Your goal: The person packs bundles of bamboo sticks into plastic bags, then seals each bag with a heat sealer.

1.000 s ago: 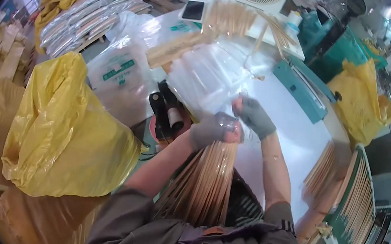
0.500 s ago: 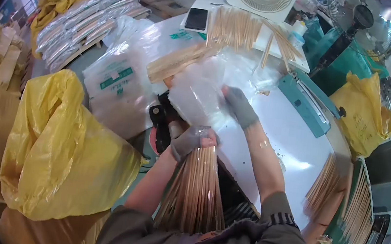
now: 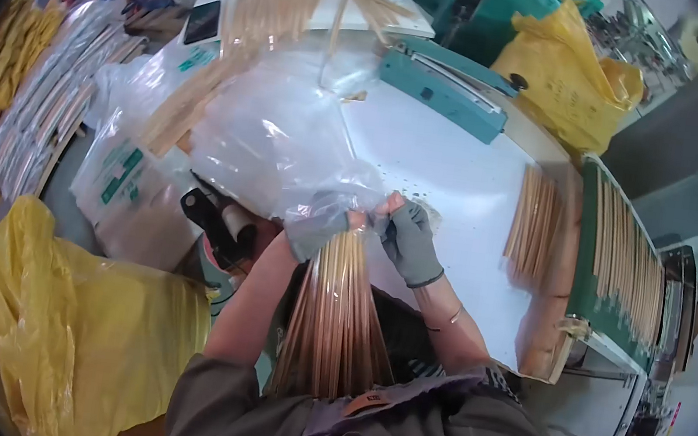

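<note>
A fanned bundle of thin wooden sticks [image 3: 337, 322] rests in my lap, its narrow top end gathered in my left hand [image 3: 316, 230]. That hand wears a grey fingerless-type glove and is closed round the sticks and the clear plastic at their top. My right hand [image 3: 412, 244], gloved the same way, is closed in a pinch on the clear plastic bag [image 3: 275, 142] just right of the bundle's top. Puffed and wrinkled, the bag spreads away from both hands over the white table [image 3: 457, 197]. Part of the bundle looks shiny, as if covered in plastic.
A teal bag sealer [image 3: 440, 93] stands on the table's far side. More sticks lie at the right edge [image 3: 533, 229] and on a green board [image 3: 626, 255]. A black tape dispenser-like tool [image 3: 212, 222] is left of my hands. Yellow sacking [image 3: 88, 325] fills the lower left.
My right hand has come down and in from the bag to the top of the bundle, now pinching plastic there. My left hand keeps its hold. The view has turned to the right.
</note>
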Demonstrator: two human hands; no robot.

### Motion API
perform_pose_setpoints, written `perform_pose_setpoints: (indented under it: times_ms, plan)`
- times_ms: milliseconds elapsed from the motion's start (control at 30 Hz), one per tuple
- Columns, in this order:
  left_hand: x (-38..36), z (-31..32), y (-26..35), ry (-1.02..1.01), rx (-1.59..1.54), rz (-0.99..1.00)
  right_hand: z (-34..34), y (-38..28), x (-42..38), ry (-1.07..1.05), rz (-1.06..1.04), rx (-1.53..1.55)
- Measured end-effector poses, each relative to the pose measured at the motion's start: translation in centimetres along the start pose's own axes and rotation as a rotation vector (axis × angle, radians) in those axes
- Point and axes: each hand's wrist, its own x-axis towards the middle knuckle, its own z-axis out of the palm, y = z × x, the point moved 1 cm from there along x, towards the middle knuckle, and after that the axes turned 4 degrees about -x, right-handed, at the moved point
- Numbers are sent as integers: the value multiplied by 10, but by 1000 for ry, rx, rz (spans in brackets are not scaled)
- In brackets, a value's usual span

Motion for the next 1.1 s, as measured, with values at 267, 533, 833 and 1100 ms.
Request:
perform_pose_setpoints:
  times_ms: [267,533,833,1100]
  plan:
    - [13,25,7,-81,-149,-202,-24,-30,18,87,-179,-384]
    - [-27,-11,56,229,-447,-359,0,-42,10,-110,-16,588]
    - [-7,11,40,52,-257,-380,38,-54,-55,-27,-308,-335]
    - [-1,26,40,68,-430,-419,-10,-37,-38,-33,166,432]
